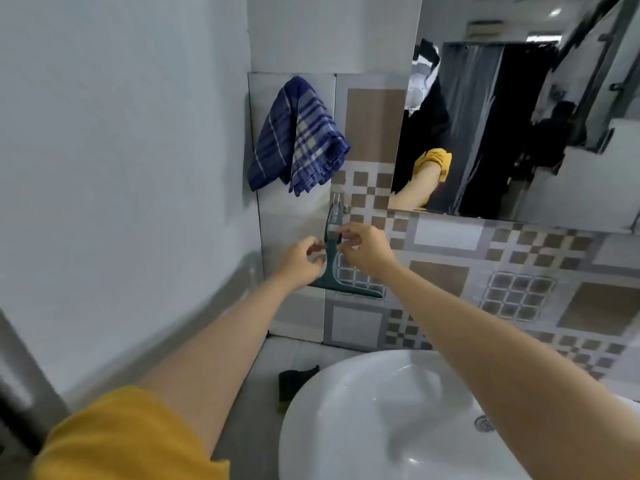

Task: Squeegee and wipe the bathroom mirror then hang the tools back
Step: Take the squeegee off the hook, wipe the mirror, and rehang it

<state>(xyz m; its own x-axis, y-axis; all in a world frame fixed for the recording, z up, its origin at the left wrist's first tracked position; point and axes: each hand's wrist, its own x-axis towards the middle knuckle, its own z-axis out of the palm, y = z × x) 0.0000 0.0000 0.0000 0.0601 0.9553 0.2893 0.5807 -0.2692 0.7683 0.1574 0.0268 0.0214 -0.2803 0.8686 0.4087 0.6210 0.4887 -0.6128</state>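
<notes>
A dark green squeegee (331, 268) hangs by its handle from a metal hook (336, 201) on the tiled wall, blade at the bottom. My left hand (303, 259) and my right hand (363, 249) both pinch its handle from either side, just below the hook. A blue checked cloth (298, 138) hangs on the wall above and to the left. The mirror (512, 133) fills the upper right and reflects an arm in a yellow sleeve.
A white washbasin (374, 417) with a metal drain (485, 423) sits below my arms at the bottom right. A dark object (294, 382) lies on the floor left of the basin. A plain grey wall (121, 168) closes the left side.
</notes>
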